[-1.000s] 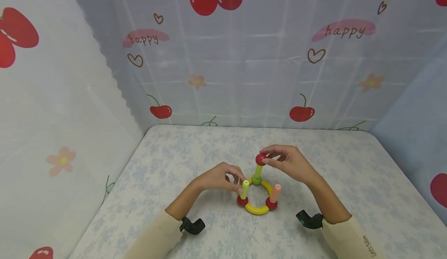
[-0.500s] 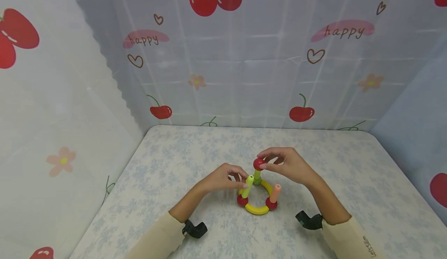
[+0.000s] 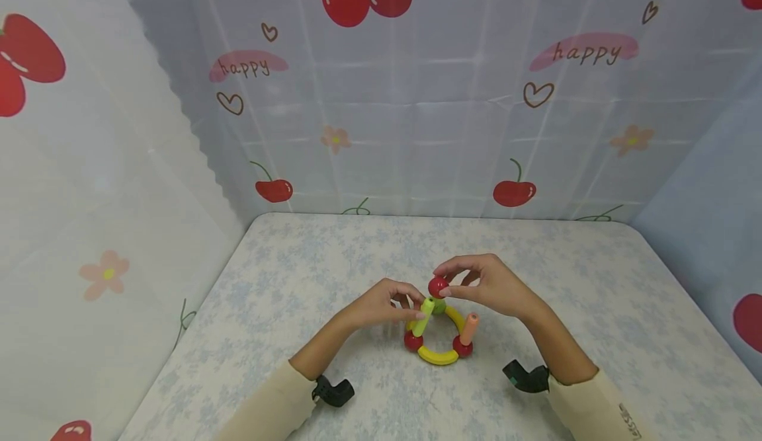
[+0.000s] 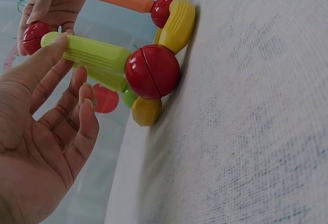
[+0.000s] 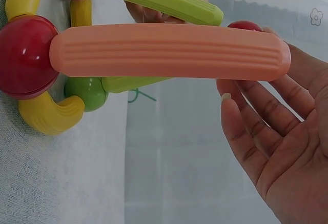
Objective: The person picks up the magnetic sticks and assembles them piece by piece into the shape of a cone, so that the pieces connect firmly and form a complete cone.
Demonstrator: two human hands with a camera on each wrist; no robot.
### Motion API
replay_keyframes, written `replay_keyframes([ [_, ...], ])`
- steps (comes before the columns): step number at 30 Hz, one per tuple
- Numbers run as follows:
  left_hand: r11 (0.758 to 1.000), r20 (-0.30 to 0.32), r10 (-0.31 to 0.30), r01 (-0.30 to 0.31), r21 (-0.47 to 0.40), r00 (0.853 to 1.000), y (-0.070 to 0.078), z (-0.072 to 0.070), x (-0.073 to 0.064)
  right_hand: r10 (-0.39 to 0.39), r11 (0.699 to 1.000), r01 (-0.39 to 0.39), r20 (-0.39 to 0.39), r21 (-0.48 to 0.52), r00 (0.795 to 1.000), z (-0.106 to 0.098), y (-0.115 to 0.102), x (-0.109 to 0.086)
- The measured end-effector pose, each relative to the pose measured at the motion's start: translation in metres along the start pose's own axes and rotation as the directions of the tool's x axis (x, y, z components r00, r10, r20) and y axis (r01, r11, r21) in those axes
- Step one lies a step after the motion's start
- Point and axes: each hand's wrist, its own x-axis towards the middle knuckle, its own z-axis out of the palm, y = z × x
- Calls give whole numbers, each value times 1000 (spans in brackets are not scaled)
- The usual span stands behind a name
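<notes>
A ring of yellow curved pieces (image 3: 438, 358) and ball joints lies on the table, with rods standing up from it. My left hand (image 3: 383, 305) pinches the near-left light green rod (image 4: 97, 52) close to its top. That rod leans right from its red ball (image 4: 152, 72). Between thumb and fingers, my right hand (image 3: 491, 285) holds another red ball (image 3: 438, 287), at the upper end of the rear green rod (image 5: 136, 83). Whether ball and rod are fully joined is hidden. An orange rod (image 5: 169, 52) stands on the front-right red ball (image 5: 26, 56), touched by neither hand.
The patterned tabletop (image 3: 333, 249) spreads around the ring. Behind it hangs a cherry-print curtain (image 3: 381, 110), with more cloth at both sides. Black wrist mounts (image 3: 333, 391) stick out near both cuffs.
My right hand and its red ball have moved down and slightly left in the head view. The left hand shifted a little right, and its green rod now tilts that way.
</notes>
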Motion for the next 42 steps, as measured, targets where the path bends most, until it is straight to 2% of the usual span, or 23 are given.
replay_keyframes([
  [19,1000,0,0,0,-18,1000,4,0,2,-26,1000,26,35,-5,999,-2,-1,-1],
  [28,1000,-30,-3,4,22,1000,7,-7,2,21,999,-22,-9,-38,1000,-10,-1,-6],
  [35,998,-124,-31,25,-54,992,9,-19,0,46,996,-50,-55,-70,997,-25,4,-16],
  [42,996,-69,-45,39,-77,997,12,-22,-2,84,994,-85,-5,-66,996,-31,25,-43],
])
